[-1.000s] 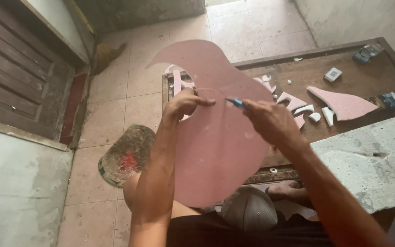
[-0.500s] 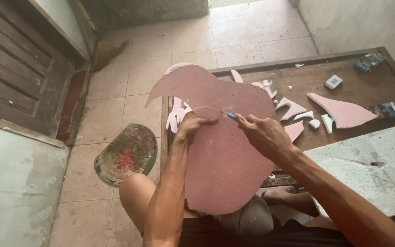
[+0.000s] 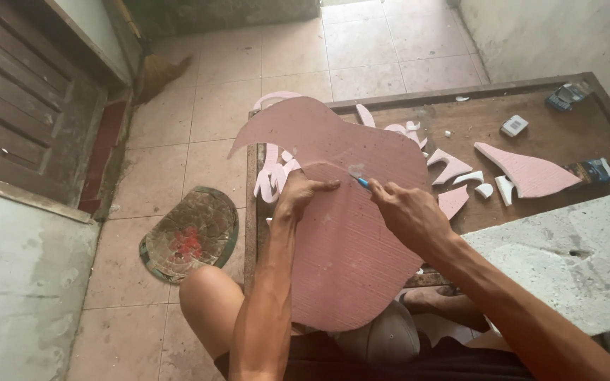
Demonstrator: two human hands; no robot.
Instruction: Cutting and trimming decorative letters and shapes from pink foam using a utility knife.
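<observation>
A large pink foam sheet (image 3: pixel 347 240) cut to a rounded shape rests tilted on my lap, its top edge leaning on the wooden table (image 3: pixel 460 106). My left hand (image 3: pixel 298 194) presses flat on the sheet with the thumb stretched right. My right hand (image 3: pixel 407 215) grips a small blue-handled cutter (image 3: pixel 361 182) whose tip touches the sheet just beside the left thumb. A curved cut line runs across the sheet between the two hands.
Pink and white foam offcuts (image 3: pixel 524 173) lie scattered over the table with a small white box (image 3: pixel 514 125) and two blue packets (image 3: pixel 566 94). A grey concrete slab (image 3: pixel 573 257) sits at right. On the tiled floor at left lie a worn mat (image 3: pixel 192 233) and a broom (image 3: pixel 153 70).
The sheet has shifted slightly lower and left on my lap. My right hand with the cutter has moved along the curved line toward the left thumb.
</observation>
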